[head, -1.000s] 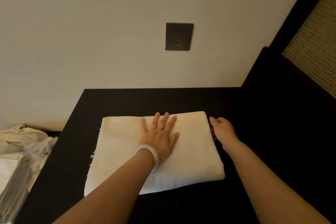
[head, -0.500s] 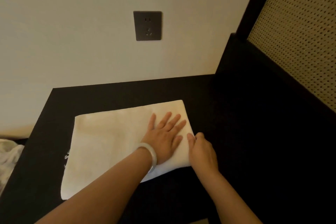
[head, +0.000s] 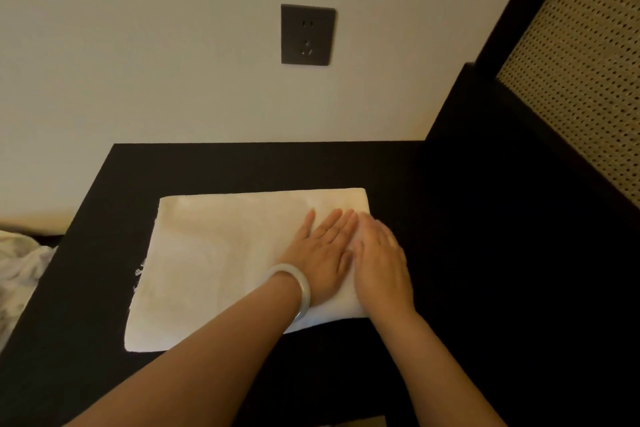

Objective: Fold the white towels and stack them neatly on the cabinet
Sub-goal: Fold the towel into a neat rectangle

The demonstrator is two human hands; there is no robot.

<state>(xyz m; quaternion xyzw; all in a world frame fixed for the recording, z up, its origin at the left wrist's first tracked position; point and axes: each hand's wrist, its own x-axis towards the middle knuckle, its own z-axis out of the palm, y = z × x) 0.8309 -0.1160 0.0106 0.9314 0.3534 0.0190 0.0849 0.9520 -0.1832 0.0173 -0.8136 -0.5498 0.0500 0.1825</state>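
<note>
Evidently a fold is being pressed flat: the towel (head: pixel 221 263) is laid on the dark cabinet (head: pixel 242 166) in the middle of the frame, its long edges set roughly parallel to the wall, presumably so that further towels can be stacked squarely on it. The left hand (head: pixel 320 255), marked by a pale bracelet (head: pixel 298 288) at the wrist, is spread palm down on the right part of the towel, fingers straight and close together; nothing is gripped by it. The right hand (head: pixel 381 262) is laid just beside it, apparently touching it, palm down over the towel's right edge, fingers likewise straight and holding nothing. Both hands are judged to be placed there to flatten the thick folded edge, where the layers would most readily spring up. A small dark mark is seen at the towel's left edge, too small to be read. More pale cloth (head: pixel 17 267) is seen at the left edge of the frame, beside the cabinet, probably towels not yet folded. A dark socket (head: pixel 307 34) is set in the wall above.
</note>
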